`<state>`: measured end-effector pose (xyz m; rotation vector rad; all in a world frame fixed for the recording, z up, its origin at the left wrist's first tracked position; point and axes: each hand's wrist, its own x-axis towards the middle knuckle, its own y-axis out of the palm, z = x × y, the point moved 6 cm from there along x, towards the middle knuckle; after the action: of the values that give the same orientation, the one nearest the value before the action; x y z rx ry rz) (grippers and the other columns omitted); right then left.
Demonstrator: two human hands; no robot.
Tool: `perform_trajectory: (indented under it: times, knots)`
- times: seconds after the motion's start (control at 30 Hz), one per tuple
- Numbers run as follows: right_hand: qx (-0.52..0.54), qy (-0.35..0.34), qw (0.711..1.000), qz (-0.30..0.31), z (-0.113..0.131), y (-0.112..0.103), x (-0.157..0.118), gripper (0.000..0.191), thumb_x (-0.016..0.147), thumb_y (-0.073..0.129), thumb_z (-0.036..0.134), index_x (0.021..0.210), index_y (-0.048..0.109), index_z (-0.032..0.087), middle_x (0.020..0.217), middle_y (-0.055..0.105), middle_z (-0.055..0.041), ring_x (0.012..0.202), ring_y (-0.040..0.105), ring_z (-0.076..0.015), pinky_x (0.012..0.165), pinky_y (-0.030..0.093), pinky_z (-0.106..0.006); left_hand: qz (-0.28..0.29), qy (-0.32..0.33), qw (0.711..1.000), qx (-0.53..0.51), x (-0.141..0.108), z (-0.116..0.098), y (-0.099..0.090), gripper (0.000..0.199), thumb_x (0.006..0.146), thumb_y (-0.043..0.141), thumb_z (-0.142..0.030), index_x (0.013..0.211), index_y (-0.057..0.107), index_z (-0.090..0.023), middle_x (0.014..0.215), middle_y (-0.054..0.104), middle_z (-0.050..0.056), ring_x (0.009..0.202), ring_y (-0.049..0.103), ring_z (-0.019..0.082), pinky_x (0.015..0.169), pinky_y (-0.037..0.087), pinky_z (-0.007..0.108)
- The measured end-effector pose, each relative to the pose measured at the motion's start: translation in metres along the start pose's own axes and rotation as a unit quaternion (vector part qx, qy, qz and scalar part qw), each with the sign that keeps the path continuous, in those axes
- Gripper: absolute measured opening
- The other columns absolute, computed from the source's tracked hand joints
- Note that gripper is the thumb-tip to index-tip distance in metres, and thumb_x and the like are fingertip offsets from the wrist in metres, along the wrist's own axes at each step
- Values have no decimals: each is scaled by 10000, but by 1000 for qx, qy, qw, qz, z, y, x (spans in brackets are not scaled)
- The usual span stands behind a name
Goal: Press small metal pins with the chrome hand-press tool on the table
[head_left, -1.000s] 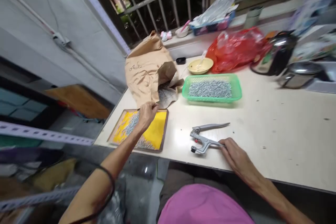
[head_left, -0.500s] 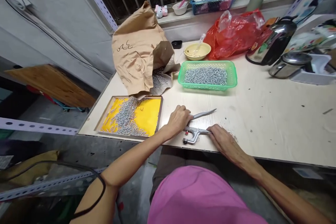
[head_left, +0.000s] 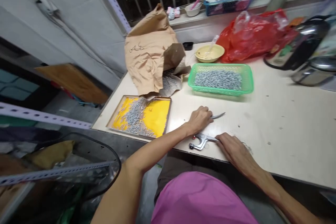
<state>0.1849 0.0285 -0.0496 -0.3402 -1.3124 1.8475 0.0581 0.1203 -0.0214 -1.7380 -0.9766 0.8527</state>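
Observation:
A pair of grey metal pliers with a C-shaped jaw, like snap-fastener pliers, lies low over the table's front edge. My left hand is closed around its upper part, and one handle's tip sticks out past my fingers. The lower handle runs into my right hand, whose fingers are closed on its end. A bit of red shows by the jaw, partly under my left hand. To the left, a shallow tray with a yellow bottom holds a heap of small silvery metal pieces.
Behind my hands stands a green basket full of similar metal pieces. A brown paper bag spills more toward the tray. Farther back are a yellow bowl, a red plastic bag and a kettle.
The view has swung left, so everything sits farther right. My left hand now covers more of the upper handle, hiding where it meets the jaw. My right hand keeps its hold.

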Motion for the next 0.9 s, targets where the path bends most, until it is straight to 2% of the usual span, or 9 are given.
perform_trajectory:
  times: [0.17,0.23,0.3,0.37,0.43,0.5,0.57,0.7,0.9]
  knots:
    - [-24,-31,999,5,-3,11,-7,206,961,328,233,980,532,206,826,585,-56,694,531,-191,680,370,-345,-21,-51,998,-34,1,6,7,234,879,547,-351,1033,617,-189,1010,581,67,991,523,209,780,472,310]
    - [-32,-36,999,-7,-2,10,-7,209,962,335,259,976,538,212,817,586,-54,686,538,-189,668,371,-339,-31,-50,998,-37,-10,12,2,255,882,543,-372,1051,609,-193,1012,584,64,995,523,204,791,468,308]
    - [-37,-31,999,-19,-1,9,-7,209,962,351,293,978,543,214,816,589,-51,688,547,-187,657,375,-334,-48,-45,997,-34,-33,29,-12,252,897,522,-370,1056,610,-195,1021,588,60,1006,519,191,809,457,294]
    - [-42,-24,999,-24,-2,9,-7,211,960,361,312,980,549,216,806,589,-46,669,544,-186,640,374,-333,-67,-67,995,-4,-68,61,-36,208,925,470,-294,1003,634,-192,1015,589,64,998,516,180,808,442,282]
    - [-49,-17,998,-22,-4,11,-7,217,958,360,317,978,554,222,797,588,-43,642,530,-189,626,368,-338,-86,-154,982,66,-110,107,-63,236,929,427,-226,929,660,-186,947,591,76,967,511,199,794,429,307]
    - [-48,-15,999,-17,-6,15,-9,226,957,359,330,981,558,225,807,592,-47,642,526,-194,625,367,-343,-73,-212,967,117,-148,148,-84,246,918,429,-210,898,673,-184,933,591,86,980,503,219,793,418,321]
    - [-47,-13,999,-16,-9,18,-10,240,956,361,359,976,560,227,822,596,-56,654,530,-201,625,364,-346,-55,-254,956,135,-176,177,-93,225,900,460,-221,875,680,-188,929,592,82,967,512,221,782,414,315]
    - [-55,-19,998,-16,-10,21,-11,253,958,360,382,985,557,225,845,600,-65,690,543,-208,630,363,-347,-20,-281,949,140,-198,196,-85,184,877,499,-238,869,678,-198,921,595,68,971,516,216,770,407,298]
    - [-65,-13,998,-17,0,11,-3,234,968,357,346,967,548,209,822,582,-54,678,527,-190,648,367,-336,3,-259,949,181,-193,198,-70,197,895,458,-243,819,635,-205,942,591,87,1000,503,237,761,408,309]
